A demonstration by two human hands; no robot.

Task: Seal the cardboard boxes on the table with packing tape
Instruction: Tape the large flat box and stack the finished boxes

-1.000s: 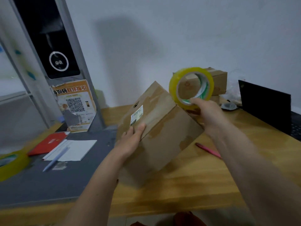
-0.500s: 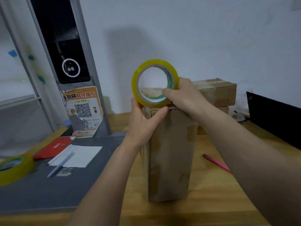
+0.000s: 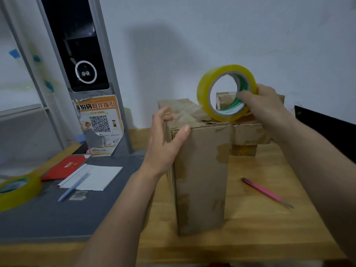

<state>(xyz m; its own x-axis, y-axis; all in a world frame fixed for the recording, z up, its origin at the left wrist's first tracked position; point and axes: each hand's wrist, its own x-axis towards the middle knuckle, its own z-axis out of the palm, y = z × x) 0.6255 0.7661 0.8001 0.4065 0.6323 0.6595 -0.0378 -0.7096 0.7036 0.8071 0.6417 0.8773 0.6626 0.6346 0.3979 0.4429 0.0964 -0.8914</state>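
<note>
At the far left of the worktop (image 3: 250, 228) a spare tape roll (image 3: 17, 189) lies flat. Your left hand (image 3: 165, 143) braces the upright cardboard box (image 3: 200, 170), fingers straight, pressing the clear tape end onto its top-left edge. Right of that, your right hand (image 3: 264, 110) grips the yellow tape roll (image 3: 225, 93) at the box's right side. The strip runs left to right, so pull rightward. I count two rolls, two pens, and at least two boxes.

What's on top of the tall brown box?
On the tall box sits a yellow tape roll, gripped by the right hand. A clear tape strip runs to the left hand at the corner. The box's inside is hidden.
</note>
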